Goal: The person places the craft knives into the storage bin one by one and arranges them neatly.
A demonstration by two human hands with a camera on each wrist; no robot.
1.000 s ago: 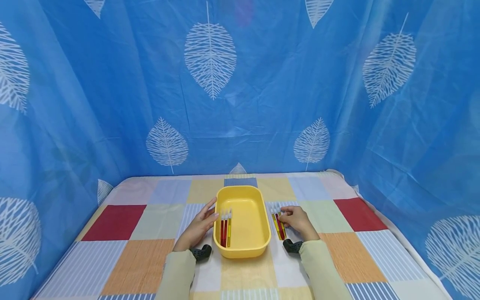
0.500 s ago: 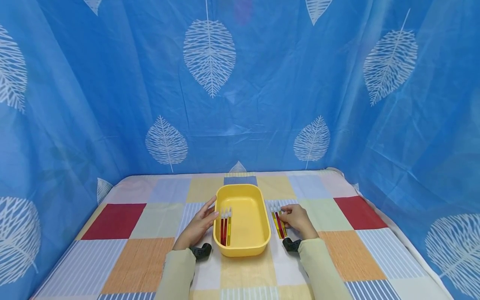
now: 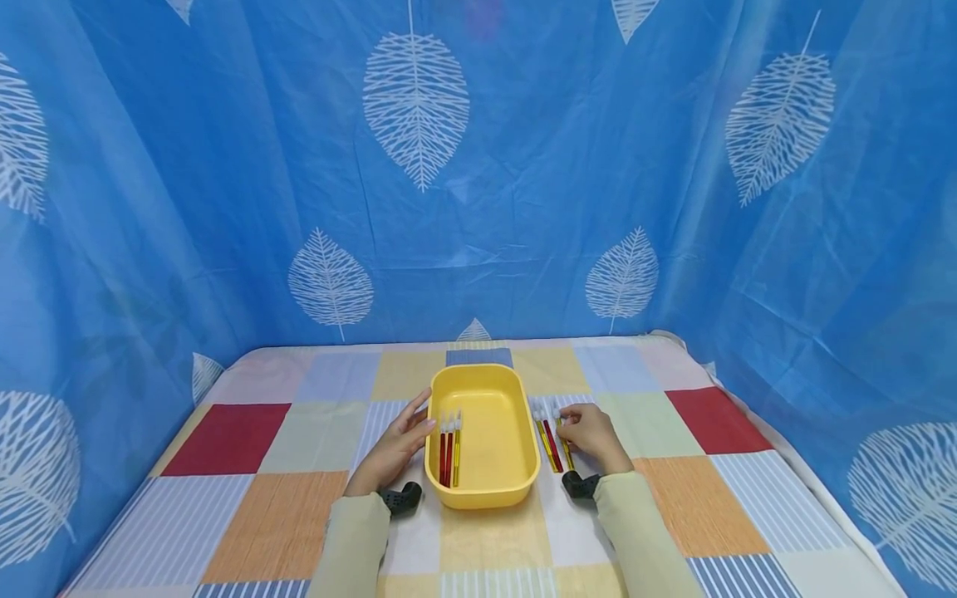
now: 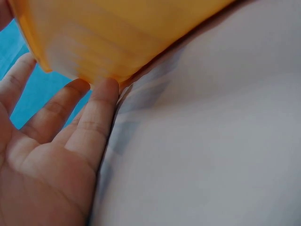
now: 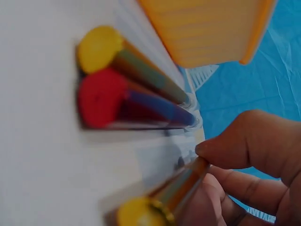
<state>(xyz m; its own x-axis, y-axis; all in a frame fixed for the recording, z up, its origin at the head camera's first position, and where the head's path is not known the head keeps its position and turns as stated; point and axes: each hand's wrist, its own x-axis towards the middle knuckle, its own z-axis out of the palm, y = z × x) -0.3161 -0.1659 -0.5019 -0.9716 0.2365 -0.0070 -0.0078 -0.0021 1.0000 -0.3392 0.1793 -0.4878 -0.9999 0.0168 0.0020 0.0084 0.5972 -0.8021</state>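
Observation:
A yellow plastic basin (image 3: pixel 486 498) stands in the middle of the table. My left hand (image 3: pixel 392 448) is at its left side, and in the left wrist view the extended fingers (image 4: pixel 101 108) touch the outer wall. Inside, along the left, lie two red pens (image 3: pixel 446 461) and a yellow pen (image 3: pixel 457 457), white ends pointing away. My right hand (image 3: pixel 594 436), right of the basin, pinches a yellow pen (image 5: pixel 181 188) between thumb and fingers, close to the cloth. Just left of it, another yellow pen (image 5: pixel 141 70) and a red pen (image 5: pixel 146 108) lie side by side.
A patchwork cloth (image 3: pixel 292 515) covers the table. Blue curtains (image 3: pixel 478 208) with white leaf prints enclose the back and sides. Each wrist carries a black device (image 3: pixel 401 498).
The pinched yellow pen now stands apart from the other two on the table, which have shifted slightly left. My left hand and the basin keep their places.

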